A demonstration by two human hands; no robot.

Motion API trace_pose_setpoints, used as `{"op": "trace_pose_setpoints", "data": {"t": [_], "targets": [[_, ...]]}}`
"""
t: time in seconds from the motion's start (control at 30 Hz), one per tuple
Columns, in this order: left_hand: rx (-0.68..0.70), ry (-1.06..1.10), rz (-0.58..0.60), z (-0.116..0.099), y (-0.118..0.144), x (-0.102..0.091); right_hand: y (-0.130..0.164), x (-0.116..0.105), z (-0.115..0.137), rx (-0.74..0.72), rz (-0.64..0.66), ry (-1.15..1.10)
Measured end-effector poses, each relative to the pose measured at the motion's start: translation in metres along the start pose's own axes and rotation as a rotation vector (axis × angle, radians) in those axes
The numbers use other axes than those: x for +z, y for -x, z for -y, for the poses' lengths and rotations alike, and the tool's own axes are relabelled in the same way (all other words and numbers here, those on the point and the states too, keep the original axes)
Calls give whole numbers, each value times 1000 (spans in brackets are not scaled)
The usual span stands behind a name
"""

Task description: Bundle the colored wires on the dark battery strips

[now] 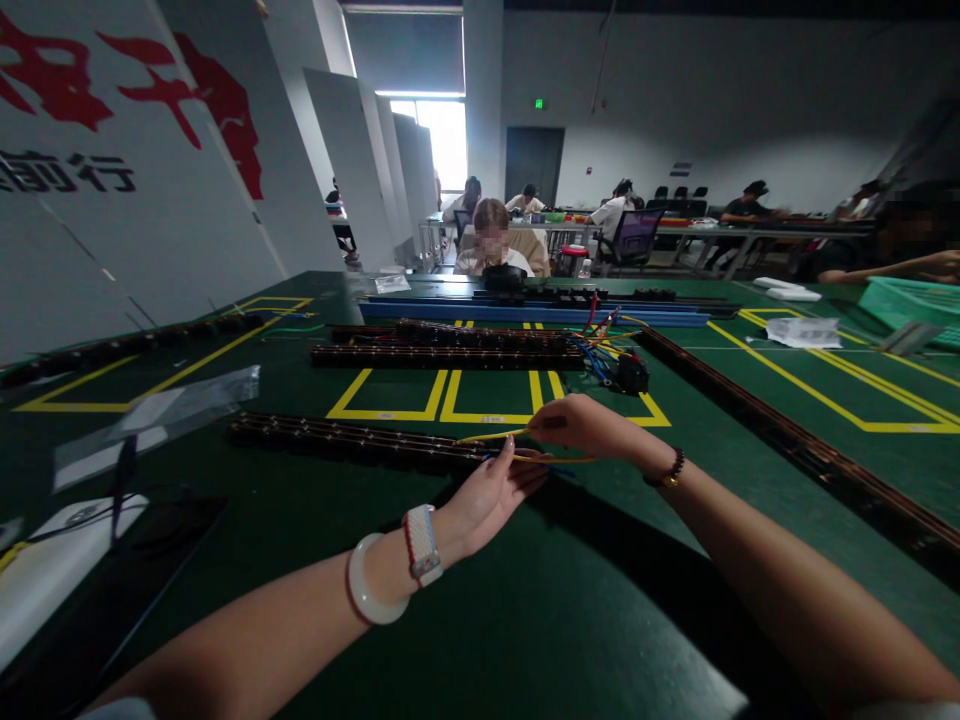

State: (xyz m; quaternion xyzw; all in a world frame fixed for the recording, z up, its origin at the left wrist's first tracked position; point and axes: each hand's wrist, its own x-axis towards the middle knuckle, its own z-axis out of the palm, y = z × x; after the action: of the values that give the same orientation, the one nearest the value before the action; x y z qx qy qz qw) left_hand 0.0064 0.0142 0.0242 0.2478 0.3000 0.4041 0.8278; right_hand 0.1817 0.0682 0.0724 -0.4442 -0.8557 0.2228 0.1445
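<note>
At one end of the black strip (pixel 360 438), right hand (pixel 579 424) pinches yellow wire (pixel 491 437); left hand (pixel 486 502) spreads.

We see a dark green, flat tabletop (pixel 480 640) marked with yellow tape outlines (pixel 386 414). On it we find a long black strip with copper-coloured lines (pixel 337 437), similar paired strips (pixel 450 357) behind, a slanting black-and-copper strip (pixel 787 430) at right, and a crumpled clear plastic bag (pixel 232 385) at left.

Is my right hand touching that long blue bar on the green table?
No, your right hand pinches a thin yellow wire, apart from the blue bar.
</note>
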Motion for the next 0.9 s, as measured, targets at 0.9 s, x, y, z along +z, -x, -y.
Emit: {"op": "trace_pose_setpoints", "data": {"t": [0.9], "targets": [[-41,-19,29,8,-13,-16,27,4,44,63,171,529]]}}
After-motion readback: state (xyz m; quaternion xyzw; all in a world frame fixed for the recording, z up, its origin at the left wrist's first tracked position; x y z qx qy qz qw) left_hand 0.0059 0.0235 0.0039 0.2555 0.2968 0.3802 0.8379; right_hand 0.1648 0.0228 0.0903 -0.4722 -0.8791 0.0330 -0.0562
